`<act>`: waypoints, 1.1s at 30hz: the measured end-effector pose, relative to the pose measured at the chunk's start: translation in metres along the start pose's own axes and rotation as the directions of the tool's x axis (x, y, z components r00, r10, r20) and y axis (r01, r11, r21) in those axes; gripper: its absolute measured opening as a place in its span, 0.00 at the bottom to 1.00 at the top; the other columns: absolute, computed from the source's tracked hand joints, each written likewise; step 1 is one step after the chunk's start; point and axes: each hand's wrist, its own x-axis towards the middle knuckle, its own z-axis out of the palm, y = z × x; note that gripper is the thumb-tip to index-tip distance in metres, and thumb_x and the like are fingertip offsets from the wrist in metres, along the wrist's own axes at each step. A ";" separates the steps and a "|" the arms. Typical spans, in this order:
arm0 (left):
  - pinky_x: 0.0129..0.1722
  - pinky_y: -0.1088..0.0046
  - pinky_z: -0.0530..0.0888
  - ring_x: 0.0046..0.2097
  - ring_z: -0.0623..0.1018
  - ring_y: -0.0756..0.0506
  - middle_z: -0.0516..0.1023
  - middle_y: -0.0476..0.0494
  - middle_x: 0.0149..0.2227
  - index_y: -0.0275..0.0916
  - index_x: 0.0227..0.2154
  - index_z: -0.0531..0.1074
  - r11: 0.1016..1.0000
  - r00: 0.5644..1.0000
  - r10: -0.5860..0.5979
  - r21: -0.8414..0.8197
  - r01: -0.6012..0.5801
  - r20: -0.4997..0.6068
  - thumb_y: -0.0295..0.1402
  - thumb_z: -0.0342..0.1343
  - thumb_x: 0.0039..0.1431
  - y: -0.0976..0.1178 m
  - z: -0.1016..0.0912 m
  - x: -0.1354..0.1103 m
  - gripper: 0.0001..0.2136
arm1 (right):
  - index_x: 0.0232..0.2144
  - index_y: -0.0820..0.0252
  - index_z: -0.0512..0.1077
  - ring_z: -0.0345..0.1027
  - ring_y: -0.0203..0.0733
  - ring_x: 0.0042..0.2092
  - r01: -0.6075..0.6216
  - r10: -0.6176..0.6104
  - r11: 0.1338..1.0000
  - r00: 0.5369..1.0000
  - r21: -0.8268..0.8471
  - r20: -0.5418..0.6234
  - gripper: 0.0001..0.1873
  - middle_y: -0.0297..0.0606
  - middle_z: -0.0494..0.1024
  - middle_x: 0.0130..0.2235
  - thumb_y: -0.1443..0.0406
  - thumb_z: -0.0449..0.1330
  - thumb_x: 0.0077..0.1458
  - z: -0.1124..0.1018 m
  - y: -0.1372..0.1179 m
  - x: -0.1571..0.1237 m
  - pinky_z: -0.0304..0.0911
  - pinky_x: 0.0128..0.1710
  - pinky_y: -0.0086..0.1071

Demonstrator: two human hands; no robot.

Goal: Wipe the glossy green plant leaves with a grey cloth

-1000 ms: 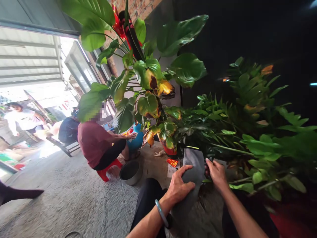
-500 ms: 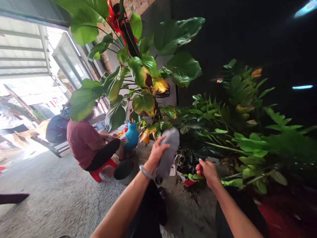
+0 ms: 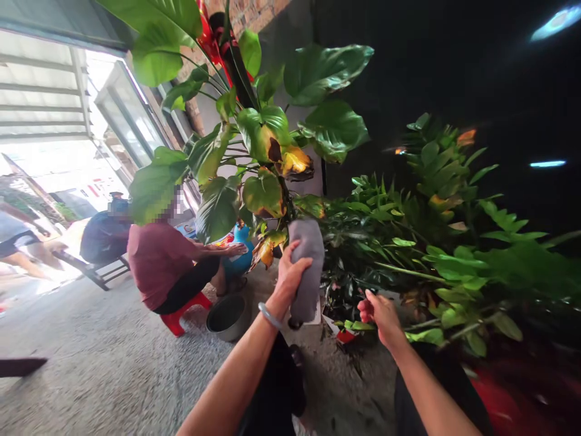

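My left hand (image 3: pixel 290 275) grips a long grey cloth piece (image 3: pixel 308 260) with rounded ends, the thumb pressed across its face and the fingers behind it. The piece stands upright before the plants, and its exact kind does not show. A light bangle (image 3: pixel 269 315) circles my left wrist. To the right, my right hand (image 3: pixel 380 315) is raised with its fingers curled in and the thumb against them. Whatever it may pinch is hidden or too small to make out. It hovers near low green stems, apart from the cloth piece.
A tall leafy plant (image 3: pixel 267 133) with yellowing leaves rises ahead, and dense foliage (image 3: pixel 436 260) fills the right. On the left, a person (image 3: pixel 158 260) sits on a red stool (image 3: pixel 184 310) beside a dark basin (image 3: pixel 227 318). A blue object (image 3: pixel 241 257) stands past the basin.
The grey cloth piece has tilted more upright and shifted slightly left and up with my left hand. My right hand stays nearly still. The seated person's hand has moved out to the right.
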 end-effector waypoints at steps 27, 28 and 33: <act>0.56 0.65 0.66 0.55 0.71 0.39 0.73 0.43 0.54 0.38 0.54 0.69 0.974 0.974 0.226 0.011 -0.226 0.010 0.31 0.60 0.40 -0.019 0.012 -0.064 0.32 | 0.21 0.59 0.69 0.60 0.34 0.14 -0.004 0.002 0.999 0.999 0.035 0.052 0.20 0.31 0.71 0.14 0.51 0.67 0.31 -0.005 -0.003 -0.001 0.55 0.14 0.27; 0.57 0.65 0.65 0.56 0.71 0.39 0.73 0.43 0.55 0.39 0.55 0.68 0.959 0.959 0.285 0.011 -0.285 -0.009 0.31 0.60 0.41 -0.009 0.016 -0.053 0.32 | 0.22 0.59 0.70 0.60 0.34 0.14 -0.003 0.002 0.999 0.999 0.032 0.049 0.20 0.31 0.70 0.14 0.51 0.67 0.31 -0.004 -0.003 -0.001 0.55 0.14 0.27; 0.58 0.64 0.64 0.56 0.70 0.41 0.71 0.44 0.57 0.40 0.57 0.65 0.945 0.935 0.325 -0.012 -0.326 0.142 0.28 0.58 0.44 -0.020 0.031 -0.028 0.32 | 0.21 0.59 0.70 0.59 0.33 0.15 0.003 -0.004 1.000 0.999 0.023 0.034 0.19 0.31 0.70 0.14 0.51 0.65 0.29 -0.002 -0.001 0.000 0.54 0.15 0.27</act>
